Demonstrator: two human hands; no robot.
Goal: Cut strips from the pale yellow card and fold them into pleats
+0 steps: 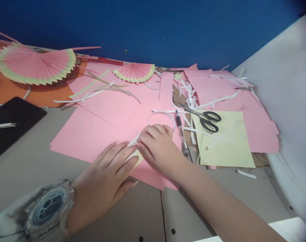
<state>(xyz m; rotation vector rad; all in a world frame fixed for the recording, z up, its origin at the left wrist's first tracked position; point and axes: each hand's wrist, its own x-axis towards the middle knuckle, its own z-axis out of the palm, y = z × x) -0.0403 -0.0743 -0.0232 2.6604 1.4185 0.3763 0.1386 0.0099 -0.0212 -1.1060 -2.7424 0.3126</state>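
Observation:
A narrow piece of folded pale yellow and white paper [137, 160] lies slantwise on pink sheets, mostly covered by my hands. My left hand [110, 171] rests flat along it, fingers stretched out. At its far end, my right hand [160, 148] has its fingers curled over the paper; what is under the fingertips is hidden. Beyond the right knuckles is a curled white paper strip [163, 114]. A black-capped clear pen [182, 132] lies just right of that hand. Black-handled scissors [203, 117] rest partly on a pale yellow sheet [227, 153].
Pleated pink, yellow-edged paper fans [37, 65] stand at the back left, with a smaller fan [135, 72] at centre. White paper scraps [189, 90] litter the back. A black phone-like slab [14, 124] lies left. A blue wall [153, 30] and a white panel [289, 84] bound the table.

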